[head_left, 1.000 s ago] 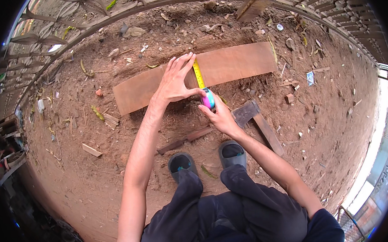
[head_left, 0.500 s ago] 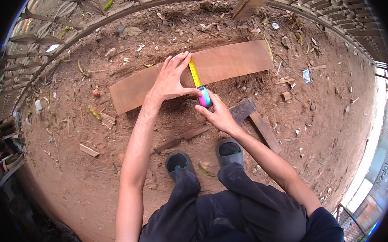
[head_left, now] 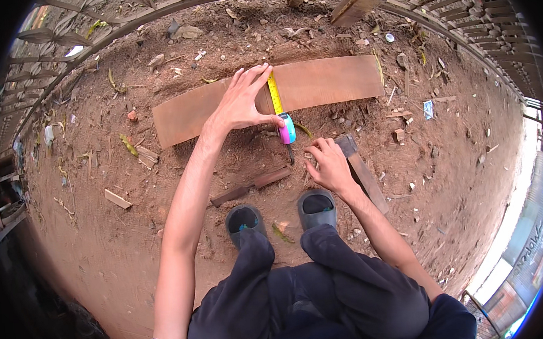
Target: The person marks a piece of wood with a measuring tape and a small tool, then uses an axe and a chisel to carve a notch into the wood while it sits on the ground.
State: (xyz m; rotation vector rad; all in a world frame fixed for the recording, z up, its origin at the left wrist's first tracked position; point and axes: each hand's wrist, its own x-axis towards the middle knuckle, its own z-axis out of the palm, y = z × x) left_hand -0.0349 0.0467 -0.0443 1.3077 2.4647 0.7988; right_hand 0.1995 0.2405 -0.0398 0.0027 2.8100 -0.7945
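A long brown wooden board [head_left: 331, 83] lies across the dirt in front of me. My left hand [head_left: 240, 103] spans its width, fingertips by the yellow tape's [head_left: 274, 94] far end and thumb pressed on the tape measure case [head_left: 287, 129]. The case is pink and blue, at the board's near edge, with a dark strap hanging from it. My right hand [head_left: 331, 166] is off the case, fingers loosely bent and apart, nothing visible in them. Beside it lies an L-shaped square [head_left: 368, 183] with a dark corner, partly covered by that hand.
A narrow dark and reddish-brown piece [head_left: 251, 188] rests ahead of my sandals [head_left: 318, 209]. Wood offcuts [head_left: 118, 198] and stones are scattered on the dirt. A metal fence [head_left: 153, 19] curves along the far side, with a wooden post [head_left: 367, 2] against it.
My right hand has let go of the tape measure case and moved down and right toward the square. My left hand stays on the case and board.
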